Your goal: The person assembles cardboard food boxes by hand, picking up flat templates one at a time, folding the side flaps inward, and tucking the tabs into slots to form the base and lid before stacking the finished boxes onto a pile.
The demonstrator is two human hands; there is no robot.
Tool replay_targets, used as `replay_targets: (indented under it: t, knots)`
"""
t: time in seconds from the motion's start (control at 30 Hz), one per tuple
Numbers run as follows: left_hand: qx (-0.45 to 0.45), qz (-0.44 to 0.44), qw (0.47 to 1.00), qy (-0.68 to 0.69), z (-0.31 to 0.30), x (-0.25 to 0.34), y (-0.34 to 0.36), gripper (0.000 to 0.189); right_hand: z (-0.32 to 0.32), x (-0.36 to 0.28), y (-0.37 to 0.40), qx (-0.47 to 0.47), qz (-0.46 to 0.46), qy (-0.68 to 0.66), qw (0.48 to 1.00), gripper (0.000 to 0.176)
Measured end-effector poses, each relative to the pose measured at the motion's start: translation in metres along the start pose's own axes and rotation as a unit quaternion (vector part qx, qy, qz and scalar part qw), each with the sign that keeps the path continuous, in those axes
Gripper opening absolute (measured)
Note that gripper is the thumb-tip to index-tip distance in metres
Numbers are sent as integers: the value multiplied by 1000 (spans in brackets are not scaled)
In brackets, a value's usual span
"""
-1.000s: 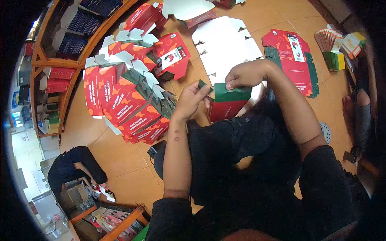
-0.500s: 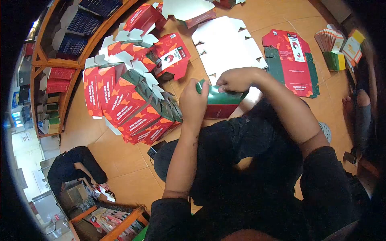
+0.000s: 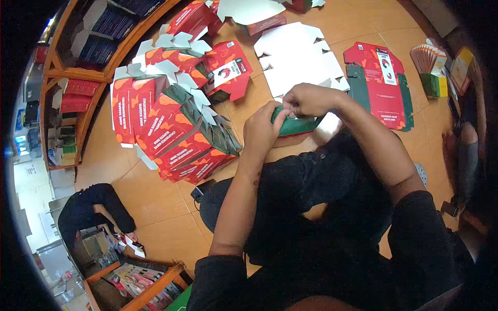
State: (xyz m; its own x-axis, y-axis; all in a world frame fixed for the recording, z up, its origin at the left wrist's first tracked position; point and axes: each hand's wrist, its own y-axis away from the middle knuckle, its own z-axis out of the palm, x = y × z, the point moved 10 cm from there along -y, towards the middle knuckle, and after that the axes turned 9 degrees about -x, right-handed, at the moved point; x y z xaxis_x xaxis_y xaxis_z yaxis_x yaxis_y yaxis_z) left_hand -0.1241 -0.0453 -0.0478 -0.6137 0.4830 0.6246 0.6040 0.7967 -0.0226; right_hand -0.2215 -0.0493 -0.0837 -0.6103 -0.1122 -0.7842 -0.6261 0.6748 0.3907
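Note:
In front of my knees is a green and red cardboard box (image 3: 296,128), partly hidden by my hands. My left hand (image 3: 265,127) grips its left end, thumb pointing toward the top edge. My right hand (image 3: 310,99) has its fingers curled and pinched at the same edge, its fingertips meeting the left hand's. A white, unfolded carton sheet (image 3: 298,57) lies just beyond the hands. Right of it is a flat red and green carton (image 3: 381,85). To the left, several folded red boxes (image 3: 171,137) with open white flaps stand packed together.
A wooden shelf (image 3: 111,62) with stacked printed goods runs along the left. Another person (image 3: 96,212) bends over at lower left beside a wooden rack (image 3: 150,290). Fanned cartons (image 3: 430,65) lie at far right, near another person's leg (image 3: 468,150).
Both hands have come together at the box's upper left edge. The box looks tilted, with less of its red side showing. The view has shifted slightly.

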Motion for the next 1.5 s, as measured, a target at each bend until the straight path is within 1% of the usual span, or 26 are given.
replay_targets:
  t: [0.07, 0.1, 0.13, 0.17, 0.2, 0.23, 0.27, 0.3, 0.33, 0.4, 0.5, 0.7, 0.73, 0.8, 0.83, 0.9, 1.03, 1.07, 1.1, 1.13, 1.17, 1.23, 1.27, 1.33, 1.43, 1.5]
  knots:
    - [3, -11, 1000, 21, -2, -1, 0, 29, -13, -4, 6, 60, -27, -47, 997, 11]
    - [5, -22, 999, 42, -3, -4, 0, 29, -14, -5, 7, 58, -27, -45, 997, 11]
    - [7, -22, 999, 43, -2, -11, -1, 29, -17, -5, 9, 63, -28, -86, 994, 10]
    - [17, -6, 994, 106, -1, -22, -2, 27, -21, -3, 10, 69, -30, -127, 989, 11]
    - [25, 10, 985, 168, -2, -27, -4, 25, -22, -1, 9, 68, -37, -143, 987, 21]
    - [24, 10, 985, 168, 0, -32, -6, 25, -22, 0, 9, 69, -37, -144, 986, 21]
    - [-11, 15, 962, 273, 10, -38, -8, 23, -24, -5, 11, 75, -57, -106, 990, 23]
    - [-45, 18, 926, 375, 13, -34, -10, 21, -26, -12, 13, 81, -78, -67, 991, 24]
    - [-44, 18, 926, 374, 10, -29, -9, 21, -26, -13, 12, 80, -79, -66, 991, 24]
    - [-94, -86, 920, 371, 19, -35, -2, 15, -24, -18, 12, 84, -88, -24, 992, 29]
    - [-95, -103, 930, 339, 24, -39, -1, 14, -22, -18, 11, 81, -79, -12, 993, 28]
    - [-99, -131, 921, 353, 21, -41, 0, 15, -21, -22, 9, 69, -100, -2, 993, 31]
    - [-98, -132, 921, 352, 23, -41, 1, 15, -21, -23, 10, 69, -101, -3, 992, 31]
    - [-75, -58, 968, 232, 17, -28, -2, 16, -19, -26, 12, 61, -99, 2, 993, 32]
    - [-75, -59, 968, 232, 19, -27, -1, 16, -18, -26, 13, 60, -99, 2, 993, 32]
    - [-40, -4, 993, 113, 9, -12, 0, 17, -15, -26, 12, 54, -89, 11, 995, 32]
    - [-10, 30, 990, 140, -10, -10, -4, 19, -20, -23, 11, 48, -81, 8, 996, 30]
    - [-54, -61, 974, 210, -5, -25, -2, 19, -22, -16, 11, 53, -87, -9, 995, 29]
    - [-96, -150, 945, 275, 2, -36, 2, 19, -26, -15, 14, 57, -94, -26, 994, 29]
    - [-94, -151, 933, 312, 5, -39, 2, 19, -27, -14, 18, 51, -95, -19, 994, 29]
    - [-93, -152, 934, 311, 6, -40, 1, 19, -28, -15, 20, 50, -96, -19, 994, 29]
    - [-133, -152, 905, 376, 20, -38, 1, 17, -33, -15, 23, 62, -62, 7, 996, 30]
    - [-133, -152, 904, 376, 24, -40, 2, 17, -31, -14, 22, 62, -61, 6, 996, 30]
    - [-108, -116, 894, 419, 27, -38, -1, 16, -30, -15, 19, 75, -75, 5, 994, 31]
    - [-107, -112, 917, 368, 33, -35, 0, 15, -21, -23, 16, 61, -65, 20, 996, 31]
    - [-117, -121, 922, 348, 30, -31, 1, 16, -21, -32, 17, 64, -70, 50, 994, 31]
